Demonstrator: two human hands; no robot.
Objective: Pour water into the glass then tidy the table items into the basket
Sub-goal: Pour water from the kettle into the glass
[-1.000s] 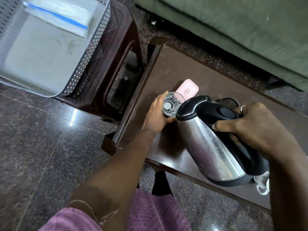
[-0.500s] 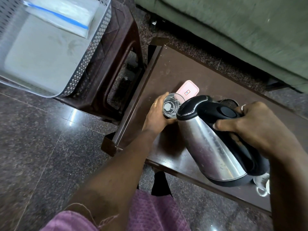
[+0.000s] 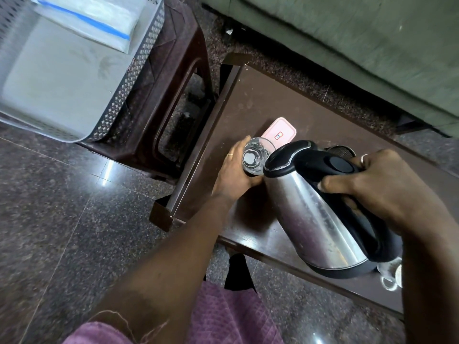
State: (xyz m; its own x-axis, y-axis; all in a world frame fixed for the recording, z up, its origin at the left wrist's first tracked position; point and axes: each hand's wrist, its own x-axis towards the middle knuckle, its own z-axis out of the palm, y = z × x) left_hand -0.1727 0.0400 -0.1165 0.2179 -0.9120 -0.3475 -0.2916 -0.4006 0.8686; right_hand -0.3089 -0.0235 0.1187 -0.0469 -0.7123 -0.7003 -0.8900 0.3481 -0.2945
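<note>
A clear glass [image 3: 253,157] stands on the dark brown table [image 3: 260,95], and my left hand [image 3: 234,171] grips it from the left side. My right hand [image 3: 372,184] grips the black handle of a steel kettle [image 3: 320,217], which is tilted with its spout against the glass rim. The grey perforated basket [image 3: 129,78] sits on a brown stool at the upper left, with a white packet with a blue stripe [image 3: 92,21] inside.
A pink lidded box [image 3: 280,131] lies just behind the glass. A round mesh strainer [image 3: 344,151] peeks out behind the kettle. A white cup [image 3: 391,275] stands at the table's near right edge. A green sofa [image 3: 360,40] runs along the far side.
The kettle and both hands hold nearly the same pose; the kettle has shifted very slightly.
</note>
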